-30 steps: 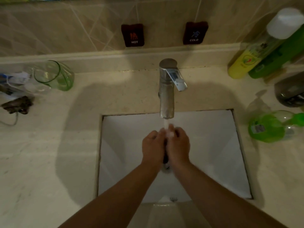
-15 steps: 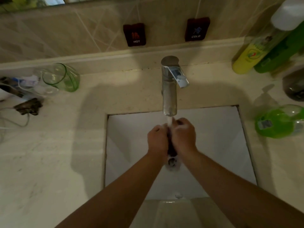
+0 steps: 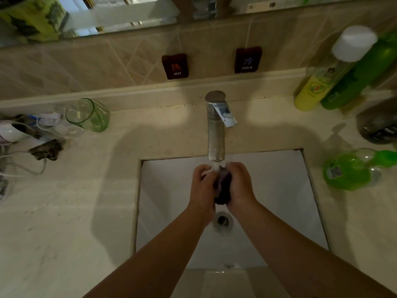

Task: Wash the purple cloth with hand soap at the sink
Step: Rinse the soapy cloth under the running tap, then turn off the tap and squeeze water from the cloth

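Purple cloth [image 3: 223, 187], dark, wet, bunched into a narrow wad, directly below faucet [image 3: 216, 134] spout, above the sink [image 3: 279, 190] drain

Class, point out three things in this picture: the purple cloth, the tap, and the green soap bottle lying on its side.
purple cloth [image 3: 223, 187], head view, bunched middle between the hands.
tap [image 3: 216, 136], head view, middle of the spout.
green soap bottle [image 3: 348, 171], head view, its body.

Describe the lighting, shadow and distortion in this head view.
Head view: dim and warm; a broad shadow of the person spreads over the counter around the sink; wide-angle bending tilts the yellow bottle inward; the purple cloth reads nearly black.
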